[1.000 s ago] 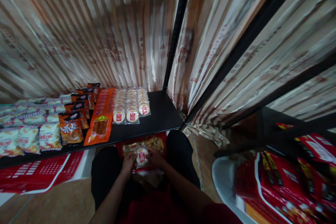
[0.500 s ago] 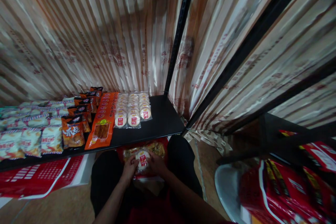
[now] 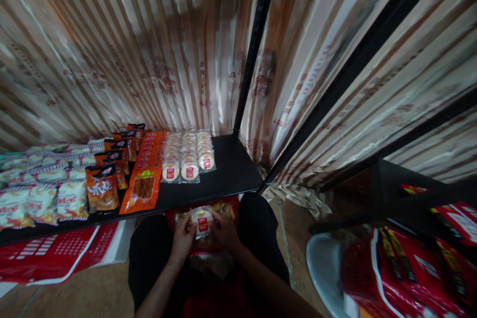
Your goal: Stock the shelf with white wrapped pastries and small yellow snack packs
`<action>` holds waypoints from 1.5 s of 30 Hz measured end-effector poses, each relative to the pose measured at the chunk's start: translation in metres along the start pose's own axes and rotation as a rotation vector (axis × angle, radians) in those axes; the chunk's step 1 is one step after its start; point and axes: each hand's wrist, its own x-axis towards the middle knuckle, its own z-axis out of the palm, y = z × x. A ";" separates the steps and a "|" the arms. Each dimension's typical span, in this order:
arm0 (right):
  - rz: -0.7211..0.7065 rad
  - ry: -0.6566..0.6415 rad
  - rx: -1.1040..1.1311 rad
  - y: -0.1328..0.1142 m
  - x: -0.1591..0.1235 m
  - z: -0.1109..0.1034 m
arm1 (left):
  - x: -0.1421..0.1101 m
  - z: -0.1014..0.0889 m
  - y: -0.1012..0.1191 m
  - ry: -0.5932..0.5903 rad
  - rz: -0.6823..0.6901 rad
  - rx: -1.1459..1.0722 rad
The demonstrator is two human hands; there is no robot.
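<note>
My L hand (image 3: 184,238) and R hand (image 3: 224,231) are both on the round white pkt (image 3: 202,222), fingers clamped on its L and R edges, red label facing up twd me. It's btwn my knees, just below the shelf's front edge, over some clear-wrapped snacks (image 3: 225,208) w/ red showing round them. On the black shelf (image 3: 238,169), approx. ahead of my hands, sit three rows of similar round pkts (image 3: 189,159); to their L a flat orange pkg (image 3: 144,179), then orange-and-black bags (image 3: 102,189), then pale bags (image 3: 70,198). Red pkgs (image 3: 417,258) are well off to my R, nr a grey stool or basin (image 3: 322,271), can't tell which. Striped curtain (image 3: 167,49) hangs behind the shelf.
</note>
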 end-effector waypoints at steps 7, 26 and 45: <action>-0.043 0.169 -0.054 -0.009 0.009 -0.010 | 0.006 0.004 0.028 0.030 0.123 0.043; -0.002 0.248 0.124 -0.012 0.052 -0.036 | 0.029 0.018 0.072 0.035 0.223 0.108; 0.024 0.278 -0.032 -0.018 0.088 -0.062 | 0.054 0.047 0.096 0.035 0.268 0.319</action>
